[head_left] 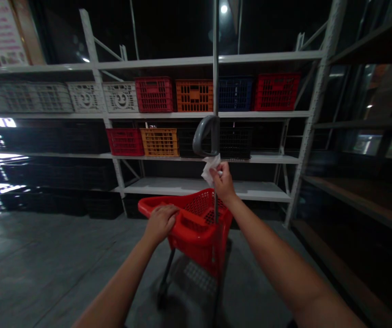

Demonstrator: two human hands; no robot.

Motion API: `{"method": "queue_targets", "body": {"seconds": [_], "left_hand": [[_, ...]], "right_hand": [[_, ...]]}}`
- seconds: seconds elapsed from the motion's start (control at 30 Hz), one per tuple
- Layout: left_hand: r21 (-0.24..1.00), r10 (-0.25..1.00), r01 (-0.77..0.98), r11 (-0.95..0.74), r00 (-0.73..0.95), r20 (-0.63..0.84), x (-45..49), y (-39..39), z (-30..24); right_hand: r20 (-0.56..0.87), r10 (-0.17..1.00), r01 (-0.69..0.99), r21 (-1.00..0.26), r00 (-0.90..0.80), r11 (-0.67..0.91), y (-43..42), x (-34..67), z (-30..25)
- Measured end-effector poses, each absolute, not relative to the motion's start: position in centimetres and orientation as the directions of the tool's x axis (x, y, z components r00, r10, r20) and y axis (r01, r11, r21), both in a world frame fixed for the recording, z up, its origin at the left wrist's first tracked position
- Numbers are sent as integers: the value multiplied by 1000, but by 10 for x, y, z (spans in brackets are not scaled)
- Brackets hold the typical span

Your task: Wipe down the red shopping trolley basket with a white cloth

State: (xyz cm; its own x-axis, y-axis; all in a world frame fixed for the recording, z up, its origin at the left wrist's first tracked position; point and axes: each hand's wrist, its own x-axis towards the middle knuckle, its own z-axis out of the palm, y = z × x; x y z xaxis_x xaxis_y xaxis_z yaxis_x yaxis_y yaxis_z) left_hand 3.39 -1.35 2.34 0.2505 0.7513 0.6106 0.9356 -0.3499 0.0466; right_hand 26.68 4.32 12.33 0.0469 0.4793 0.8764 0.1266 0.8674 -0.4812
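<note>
Behind the red plastic shopping cart, a person is standing with both bare arms reaching forward. The left hand is lying open on the top rim of the cart, and its fingers are curving over the edge. The right hand is reaching up just past the cart and making a narrow pinch on a white paper tissue. The tissue is pressing against a thin metal pole that is going up from the cart, just under a curved grey plastic handle. It is hard to see if the tissue is going all the way around the pole, because the hand is hiding part of it.

Ahead of the cart, white metal shelves are standing tall. Red plastic crates, orange plastic crates, and a blue plastic crate are sitting in a row on a high shelf. Black plastic crates are filling the low shelves to the left of the cart. Dark wooden shelves are standing to the right of the cart, and a grey concrete floor is stretching out under it.
</note>
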Motion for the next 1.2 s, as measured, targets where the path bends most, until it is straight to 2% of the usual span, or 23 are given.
{"method": "queue_targets", "body": {"seconds": [0.23, 0.33, 0.43, 0.53, 0.7, 0.87, 1.1, 1.2], "left_hand": [[54, 769, 916, -397, 300, 564, 21, -1, 25], [8, 766, 924, -383, 313, 562, 16, 1, 28], [-30, 730, 975, -222, 186, 658, 19, -6, 33], [-1, 650, 993, -121, 80, 755, 39, -22, 37], [7, 694, 975, -223, 154, 703, 91, -48, 30], [-98, 767, 991, -88, 130, 629, 106, -50, 17], [-153, 767, 974, -164, 224, 601, 87, -48, 13], [-175, 744, 965, -195, 262, 615, 75, -53, 13]], "right_hand": [[740, 666, 194, -643, -94, 741, 22, 276, -19], [705, 695, 205, -666, -141, 718, 21, 278, -51], [694, 706, 212, -675, -143, 707, 25, 275, -56], [685, 716, 219, -685, -133, 695, 27, 265, -56], [734, 670, 330, -608, -111, 722, 36, 260, -65], [767, 622, 457, -502, -156, 734, 52, 280, -64], [770, 631, 380, -559, -93, 737, 5, 242, -70], [817, 538, 395, -434, -205, 810, -3, 249, -78]]}}
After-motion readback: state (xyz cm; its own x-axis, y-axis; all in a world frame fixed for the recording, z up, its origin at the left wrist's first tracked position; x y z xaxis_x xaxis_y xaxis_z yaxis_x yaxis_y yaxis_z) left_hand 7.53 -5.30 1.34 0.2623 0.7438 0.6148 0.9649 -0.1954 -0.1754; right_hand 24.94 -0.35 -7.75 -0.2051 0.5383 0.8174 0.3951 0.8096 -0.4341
